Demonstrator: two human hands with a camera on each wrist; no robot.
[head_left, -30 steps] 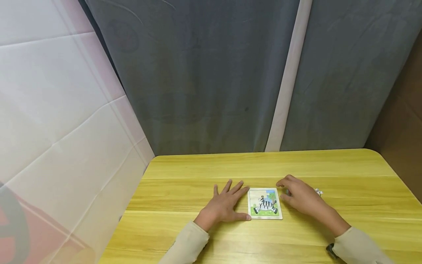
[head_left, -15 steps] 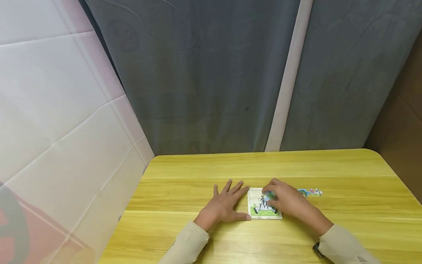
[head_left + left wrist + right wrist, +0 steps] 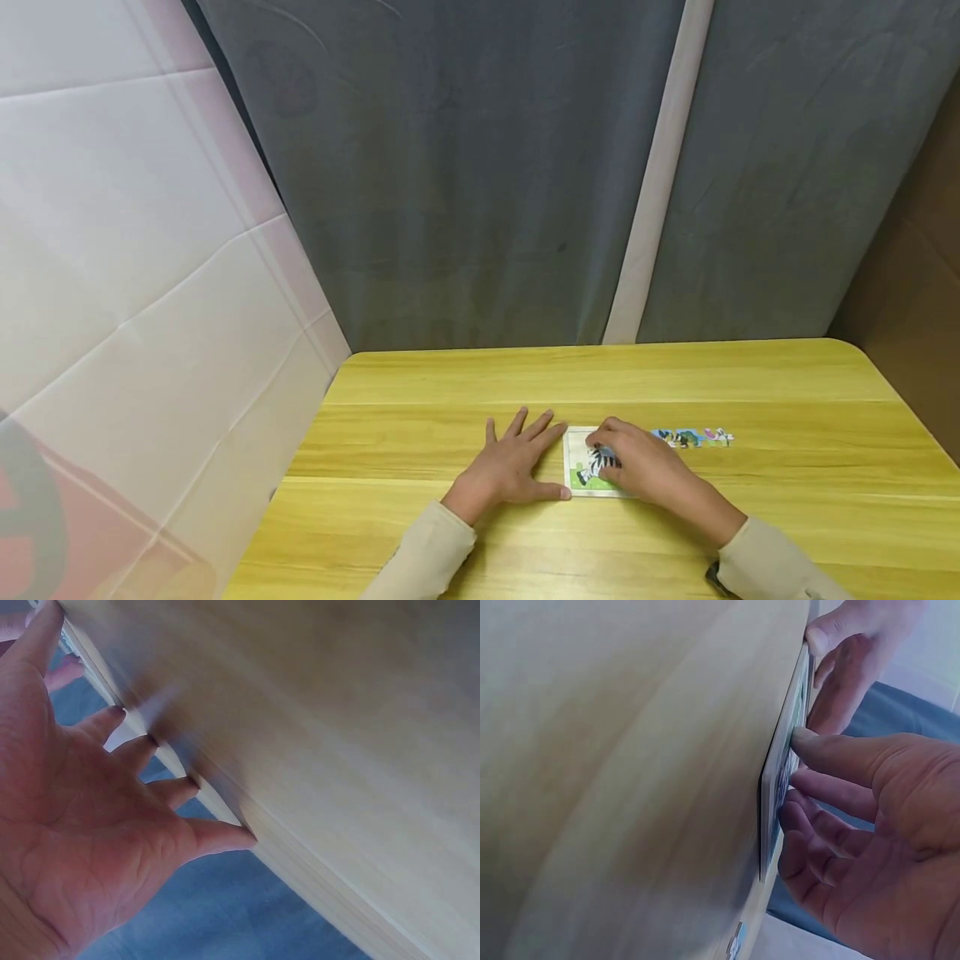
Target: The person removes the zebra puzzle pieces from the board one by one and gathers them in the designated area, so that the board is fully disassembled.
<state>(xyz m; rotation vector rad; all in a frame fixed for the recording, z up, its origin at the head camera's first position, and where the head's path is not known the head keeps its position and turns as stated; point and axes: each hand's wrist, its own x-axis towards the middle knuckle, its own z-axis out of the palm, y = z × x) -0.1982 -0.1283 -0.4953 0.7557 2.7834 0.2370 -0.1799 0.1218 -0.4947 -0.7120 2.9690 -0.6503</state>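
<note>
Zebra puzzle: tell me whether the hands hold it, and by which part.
The left hand touches the left corners of the zebra puzzle without gripping it. The right hand touches the puzzle's picture; whether it pinches anything there cannot be told.

The far corners of this yellow wood-grain desk are rounded off. A square, white-rimmed zebra puzzle board is kinda parked in from the far edge, with small multicoloured jigsaw pieces lined up toward the right edge.

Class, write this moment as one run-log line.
left hand: spread at left edge of zebra puzzle | right hand: over puzzle, grip unclear | loose pieces: right of puzzle
</note>
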